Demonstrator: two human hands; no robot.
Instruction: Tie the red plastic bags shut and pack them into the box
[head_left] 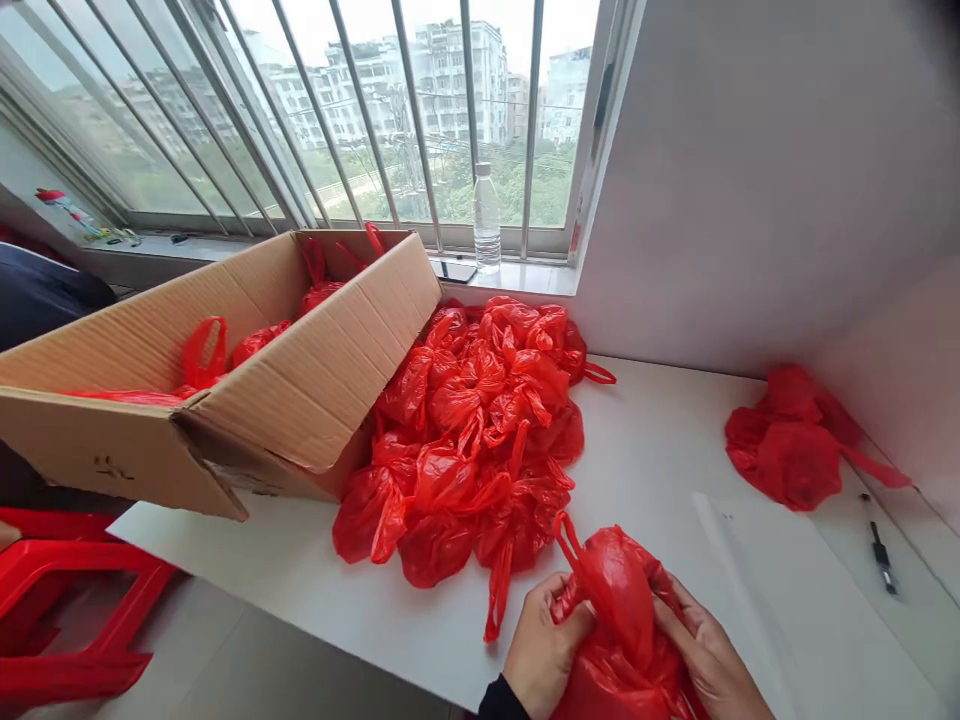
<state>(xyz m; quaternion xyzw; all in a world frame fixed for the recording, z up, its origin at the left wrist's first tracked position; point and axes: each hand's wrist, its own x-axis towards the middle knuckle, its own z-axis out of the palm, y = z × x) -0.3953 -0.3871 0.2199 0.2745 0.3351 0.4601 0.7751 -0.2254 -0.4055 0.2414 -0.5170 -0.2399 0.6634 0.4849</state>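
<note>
A red plastic bag is held at the near edge of the white surface, gripped between the left grip and the right grip (both closed on its crumpled plastic). A heap of tied bags is spread just beyond, touching a tilted cardboard box. A water bottle is seen upright on the windowsill.

At your 11 o'clock a barred window lets in flat daylight, with pale buildings beyond. A plain white wall stands at 2 o'clock. Your white table lies ahead, and a red plastic stool sits at 8 o'clock on grey floor.
</note>
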